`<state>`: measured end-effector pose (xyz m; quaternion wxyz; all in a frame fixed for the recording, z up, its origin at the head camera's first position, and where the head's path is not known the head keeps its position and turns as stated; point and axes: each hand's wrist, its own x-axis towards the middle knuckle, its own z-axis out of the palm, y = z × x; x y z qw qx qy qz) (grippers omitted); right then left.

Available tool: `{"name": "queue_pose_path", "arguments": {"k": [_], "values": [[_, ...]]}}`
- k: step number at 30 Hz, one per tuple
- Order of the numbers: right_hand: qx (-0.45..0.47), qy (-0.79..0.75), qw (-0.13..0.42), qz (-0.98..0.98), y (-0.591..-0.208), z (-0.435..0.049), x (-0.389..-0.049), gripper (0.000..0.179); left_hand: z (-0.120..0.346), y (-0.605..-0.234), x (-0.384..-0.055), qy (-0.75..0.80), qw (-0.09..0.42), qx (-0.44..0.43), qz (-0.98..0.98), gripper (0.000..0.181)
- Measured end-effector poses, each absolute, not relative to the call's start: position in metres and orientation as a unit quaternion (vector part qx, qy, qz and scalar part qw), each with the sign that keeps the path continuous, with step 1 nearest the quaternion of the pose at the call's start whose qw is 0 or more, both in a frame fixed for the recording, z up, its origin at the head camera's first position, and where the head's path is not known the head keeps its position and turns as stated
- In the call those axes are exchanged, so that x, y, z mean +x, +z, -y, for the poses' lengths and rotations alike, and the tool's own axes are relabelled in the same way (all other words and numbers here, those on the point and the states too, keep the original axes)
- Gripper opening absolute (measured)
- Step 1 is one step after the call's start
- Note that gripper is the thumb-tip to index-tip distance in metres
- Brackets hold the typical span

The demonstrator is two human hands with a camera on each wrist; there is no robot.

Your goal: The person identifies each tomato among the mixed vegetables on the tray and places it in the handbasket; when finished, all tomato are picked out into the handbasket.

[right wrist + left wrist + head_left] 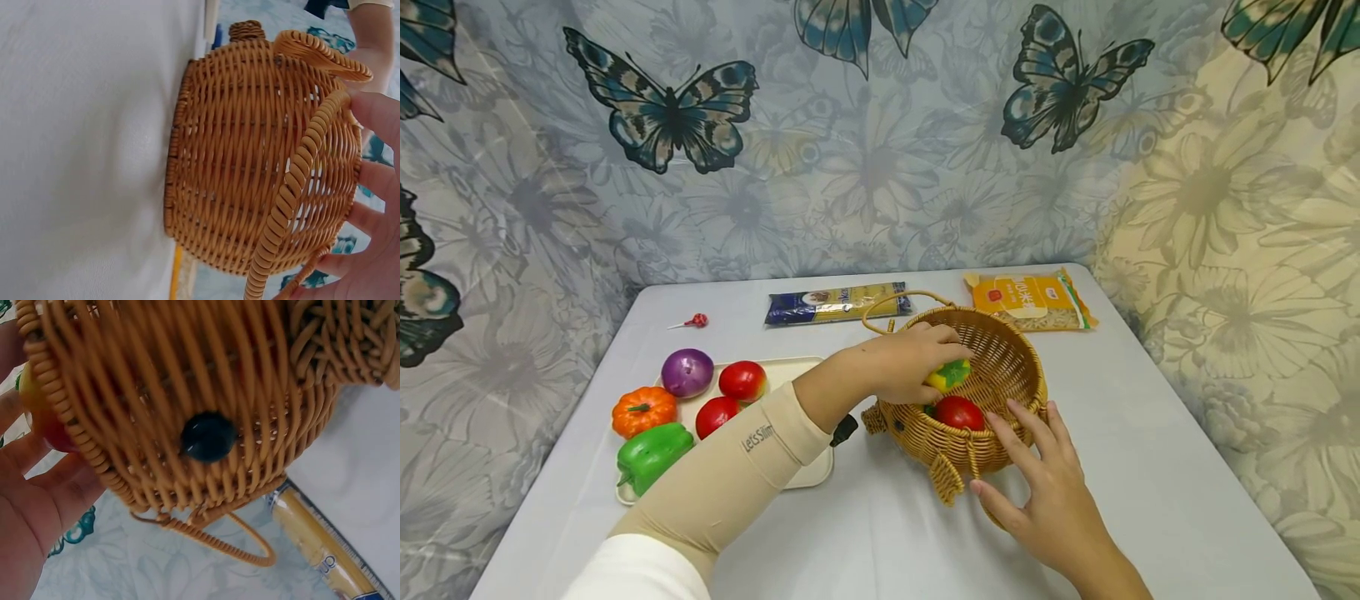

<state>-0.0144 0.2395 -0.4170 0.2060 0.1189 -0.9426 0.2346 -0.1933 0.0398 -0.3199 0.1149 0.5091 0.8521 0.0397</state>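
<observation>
In the head view my left hand (913, 362) reaches over the wicker basket (1007, 350) and pinches a yellow fruit (936, 381) with a green top, just inside the rim. The left wrist view shows the fingers of my left hand (37, 494) past the rim, partly hidden by the weave. A red, round fruit or vegetable (958, 412) lies in the basket. My right hand (1056, 492) has its fingers spread at the basket's near right rim. In the right wrist view my right hand's fingertips (369, 181) rest along that rim, beside the basket's looped handle (290, 187).
A cream tray (808, 475) at the left bears a green bell pepper (653, 457), an orange pumpkin (643, 411), a purple onion (687, 372) and red produce (742, 381). Behind lie a lollipop (698, 320), a pasta packet (838, 303) and an orange-yellow grain bag (1033, 300).
</observation>
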Motion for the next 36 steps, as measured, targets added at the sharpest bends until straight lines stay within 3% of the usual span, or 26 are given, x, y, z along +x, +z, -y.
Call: {"name": "queue_pose_path", "arguments": {"k": [18,36], "values": [[0.118,0.235,0.204,0.943,-0.416,-0.239,-0.015,0.085,-0.025,-0.32,-0.179,0.029,0.096,0.521,-0.848,0.067],[0.122,0.241,0.21,0.94,-0.418,-0.238,-0.015,0.087,0.033,-0.318,-0.168,0.098,0.084,0.485,-0.865,0.066]]}}
